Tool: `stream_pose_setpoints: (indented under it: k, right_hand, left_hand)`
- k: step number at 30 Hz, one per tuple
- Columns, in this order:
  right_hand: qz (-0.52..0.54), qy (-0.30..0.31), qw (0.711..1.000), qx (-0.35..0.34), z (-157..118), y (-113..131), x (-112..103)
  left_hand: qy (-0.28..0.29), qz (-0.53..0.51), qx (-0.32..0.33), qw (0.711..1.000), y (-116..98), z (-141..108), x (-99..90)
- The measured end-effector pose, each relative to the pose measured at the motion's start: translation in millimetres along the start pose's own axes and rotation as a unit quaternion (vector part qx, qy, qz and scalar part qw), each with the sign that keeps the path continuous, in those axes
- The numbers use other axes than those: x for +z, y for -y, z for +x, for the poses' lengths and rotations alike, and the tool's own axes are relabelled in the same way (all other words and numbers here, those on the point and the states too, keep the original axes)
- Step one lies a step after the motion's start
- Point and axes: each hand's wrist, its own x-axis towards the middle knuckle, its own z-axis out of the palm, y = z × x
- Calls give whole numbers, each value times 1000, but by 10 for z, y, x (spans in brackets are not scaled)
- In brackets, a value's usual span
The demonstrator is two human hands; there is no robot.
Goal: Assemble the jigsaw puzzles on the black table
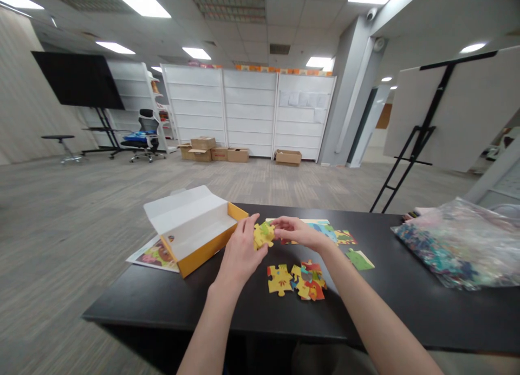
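Observation:
My left hand (240, 254) and my right hand (298, 232) meet over the black table (195, 304), both pinching a yellow-green jigsaw piece (263, 236) between their fingertips. Just below my hands lies a loose heap of colourful jigsaw pieces (300, 281), with a yellow piece at its left side. Beyond my right hand, partly hidden by it, is a partly assembled patch of puzzle (323, 231). A separate green piece (359, 259) lies to the right. Left of my left hand stands an open yellow-and-white puzzle box (195, 231).
A printed picture sheet (156, 256) lies under the box's left edge. A crumpled clear plastic bag (459, 245) holding something colourful sits at the table's right end. Beyond the table's far edge are carpet, cardboard boxes (203, 150), an office chair (144, 139) and an easel board (450, 109).

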Motion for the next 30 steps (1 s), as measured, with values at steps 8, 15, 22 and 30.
stream_pose_setpoints:
  k: [8,15,22,30]
  right_hand:
    - [-73,-195,978,14,-269,-112,-184]
    - [-207,-258,941,67,-581,-475,-603]
    - [-204,-188,958,71,-563,-477,-471]
    - [-257,-68,963,53,-466,-369,-99]
  left_hand:
    - [75,14,25,997,-391,-43,178]
    - [276,11,100,956,-592,-431,304]
    - [271,-18,145,952,-769,-554,507]
    - [289,-28,209,934,-984,-660,677]
